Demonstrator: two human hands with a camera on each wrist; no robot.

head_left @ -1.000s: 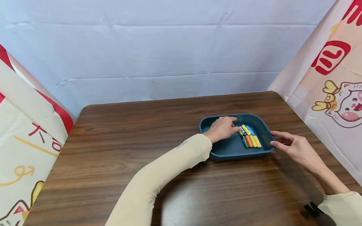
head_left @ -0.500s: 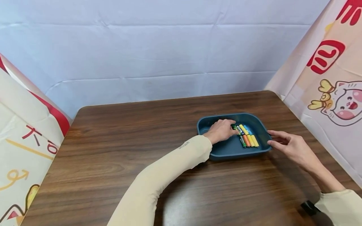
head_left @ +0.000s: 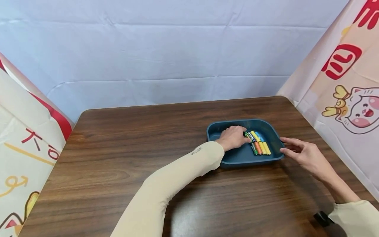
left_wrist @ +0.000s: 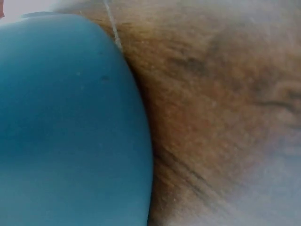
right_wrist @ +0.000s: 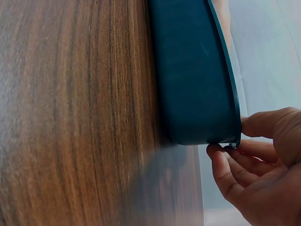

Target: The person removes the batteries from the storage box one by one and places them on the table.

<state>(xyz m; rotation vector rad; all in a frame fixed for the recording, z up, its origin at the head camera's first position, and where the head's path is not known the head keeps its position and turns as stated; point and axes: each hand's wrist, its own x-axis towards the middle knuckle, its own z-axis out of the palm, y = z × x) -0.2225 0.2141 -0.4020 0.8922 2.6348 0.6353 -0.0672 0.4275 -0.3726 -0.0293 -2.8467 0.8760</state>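
The left hand (head_left: pixel 233 137) covers the 9 o'clock end of the row of batteries (head_left: pixel 258 144), so whether its fingertips pinch one cannot be told. Battery labels are too small to read. The left wrist view is blurred: only a blue tray wall (left_wrist: pixel 70 127) and brown surface (left_wrist: pixel 221 113) show. In the right wrist view the right hand (right_wrist: pixel 256 165) is cut off at 4 o'clock.

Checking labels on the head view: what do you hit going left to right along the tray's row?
Left hand → green battery → orange battery → yellow battery → tray right wall → right hand.
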